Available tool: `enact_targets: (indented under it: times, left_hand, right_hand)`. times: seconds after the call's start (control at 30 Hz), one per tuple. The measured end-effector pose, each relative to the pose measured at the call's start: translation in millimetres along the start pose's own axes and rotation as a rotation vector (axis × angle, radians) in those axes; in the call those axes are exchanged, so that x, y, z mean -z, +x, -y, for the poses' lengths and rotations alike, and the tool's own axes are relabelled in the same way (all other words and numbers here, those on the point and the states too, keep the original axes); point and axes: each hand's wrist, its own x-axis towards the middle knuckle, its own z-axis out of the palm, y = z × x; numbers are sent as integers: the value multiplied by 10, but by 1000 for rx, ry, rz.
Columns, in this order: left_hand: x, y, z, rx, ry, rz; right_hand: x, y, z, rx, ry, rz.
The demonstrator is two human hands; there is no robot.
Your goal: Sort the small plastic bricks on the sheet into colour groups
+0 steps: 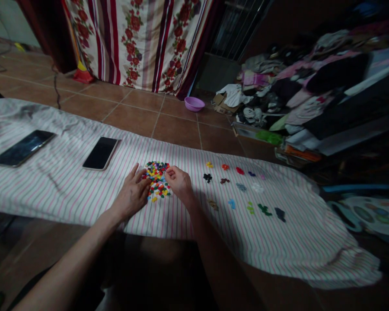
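Observation:
A mixed pile of small coloured pieces (158, 186), too small to name exactly, lies on the striped cloth. My left hand (133, 191) rests at the pile's left edge, its fingers stretched over the nearest pieces. At the right edge, my right hand (180, 183) has thumb and fingertips pinched together; anything between them is too small to make out. Further right lie little single-colour groups, among them yellow pieces (209, 164), red pieces (240, 171), black pieces (208, 177), brown pieces (224, 181), light blue pieces (231, 204) and dark green pieces (265, 210).
Two phones, a dark phone (24, 148) and a light-edged phone (101, 153), lie left on the cloth (84, 194). Beyond the far edge, a purple basin (194, 104) stands on the tiled floor before a flowered curtain (136, 43). Clothes (298, 82) are heaped at right.

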Motion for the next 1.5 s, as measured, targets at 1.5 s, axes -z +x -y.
enact_targets:
  times: [1.5]
  left_hand:
    - [-197, 296, -104, 70, 52, -219]
  right_hand:
    - [2606, -488, -2230, -455, -255, -572]
